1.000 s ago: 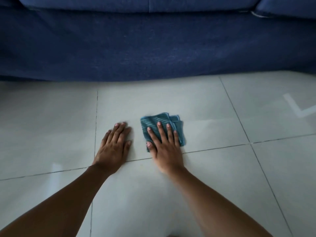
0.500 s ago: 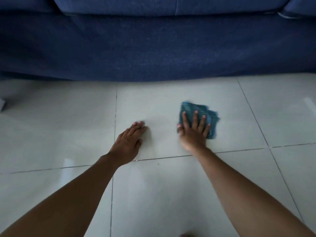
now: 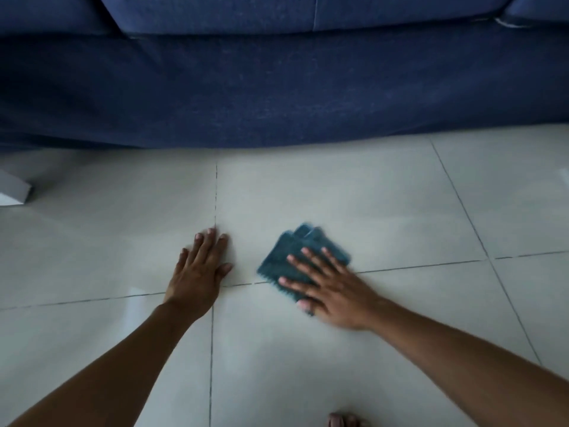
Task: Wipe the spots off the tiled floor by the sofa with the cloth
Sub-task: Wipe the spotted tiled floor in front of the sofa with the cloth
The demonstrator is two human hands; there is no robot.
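A folded teal cloth (image 3: 289, 251) lies flat on the pale grey tiled floor (image 3: 354, 198), straddling a grout line. My right hand (image 3: 332, 285) presses down on it with the fingers spread, covering its near right part. My left hand (image 3: 198, 274) rests flat on the floor to the left of the cloth, palm down, holding nothing, its fingertips at a crossing of grout lines. I make out no spots on the tiles.
The blue sofa (image 3: 277, 87) front fills the top of the view and reaches down to the floor. A small white box (image 3: 12, 191) sits at the left edge. Toes (image 3: 341, 420) show at the bottom edge.
My right hand has slid the cloth back toward me and turned it, from the middle of the tile to the grout line. My left hand has stayed planted on the floor.
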